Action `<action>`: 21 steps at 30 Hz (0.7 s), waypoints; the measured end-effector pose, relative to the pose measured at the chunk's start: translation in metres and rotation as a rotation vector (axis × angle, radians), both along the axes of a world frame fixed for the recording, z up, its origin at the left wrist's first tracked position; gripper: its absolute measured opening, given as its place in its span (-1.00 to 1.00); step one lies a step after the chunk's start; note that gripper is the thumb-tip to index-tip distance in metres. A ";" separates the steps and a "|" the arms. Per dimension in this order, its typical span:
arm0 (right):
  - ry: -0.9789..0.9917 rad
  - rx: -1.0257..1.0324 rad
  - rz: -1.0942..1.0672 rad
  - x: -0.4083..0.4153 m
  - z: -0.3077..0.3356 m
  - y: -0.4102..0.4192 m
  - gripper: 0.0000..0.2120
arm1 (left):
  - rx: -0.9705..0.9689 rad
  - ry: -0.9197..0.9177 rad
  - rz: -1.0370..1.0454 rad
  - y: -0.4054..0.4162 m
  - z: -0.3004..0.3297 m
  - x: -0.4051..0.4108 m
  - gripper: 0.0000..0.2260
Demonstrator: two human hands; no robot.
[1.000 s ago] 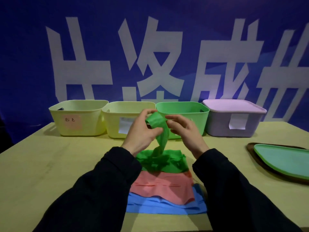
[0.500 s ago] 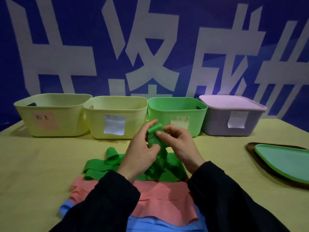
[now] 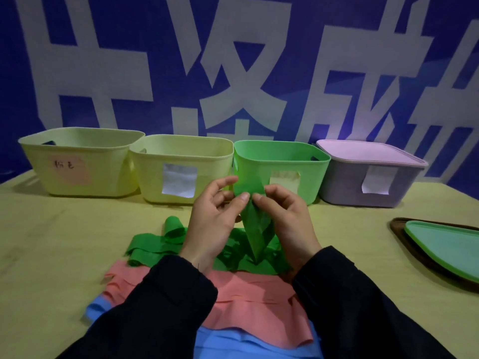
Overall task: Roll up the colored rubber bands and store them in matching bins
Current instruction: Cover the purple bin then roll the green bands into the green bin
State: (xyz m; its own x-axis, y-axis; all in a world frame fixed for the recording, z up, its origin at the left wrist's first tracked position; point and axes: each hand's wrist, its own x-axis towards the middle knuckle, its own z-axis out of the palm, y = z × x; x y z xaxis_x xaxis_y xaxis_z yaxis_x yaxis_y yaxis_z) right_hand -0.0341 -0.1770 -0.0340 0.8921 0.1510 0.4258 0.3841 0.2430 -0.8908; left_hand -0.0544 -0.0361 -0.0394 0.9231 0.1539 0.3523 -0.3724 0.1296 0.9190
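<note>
Pinching green band, flat, creased, tapering downward, both hands

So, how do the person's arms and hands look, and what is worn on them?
Both arms wear long, dark, nearly black sleeves reaching the wrists. The left hand and right hand are bare: no gloves, rings or watch visible. The sleeves look plain, without visible markings.

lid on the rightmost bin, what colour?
Pale pink/lilac lid on a grey-purple bin; the head view, the only one, shows it.
</note>
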 end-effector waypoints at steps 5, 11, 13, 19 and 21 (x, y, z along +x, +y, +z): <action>-0.031 -0.046 0.009 -0.003 0.001 0.000 -0.86 | 0.049 -0.063 0.068 0.003 0.003 -0.003 -0.70; -0.029 -0.079 -0.032 0.000 0.001 -0.001 -0.87 | 0.135 -0.087 0.047 0.005 0.007 0.000 -0.67; -0.007 -0.051 -0.042 0.004 0.002 -0.003 -0.91 | 0.083 -0.039 0.019 0.003 0.009 0.006 -0.66; 0.033 0.015 -0.037 0.007 0.002 -0.004 -0.88 | -0.144 0.091 -0.119 -0.001 0.002 0.008 -0.75; 0.041 0.013 -0.026 0.006 0.002 -0.002 -0.86 | -0.248 0.126 -0.189 0.001 0.006 0.004 -0.68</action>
State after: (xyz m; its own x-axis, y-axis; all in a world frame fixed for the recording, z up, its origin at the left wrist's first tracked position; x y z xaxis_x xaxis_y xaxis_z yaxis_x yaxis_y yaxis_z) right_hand -0.0283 -0.1788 -0.0317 0.9123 0.1224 0.3909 0.3540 0.2446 -0.9027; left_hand -0.0503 -0.0348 -0.0337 0.9774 0.0425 0.2070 -0.2060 0.4109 0.8881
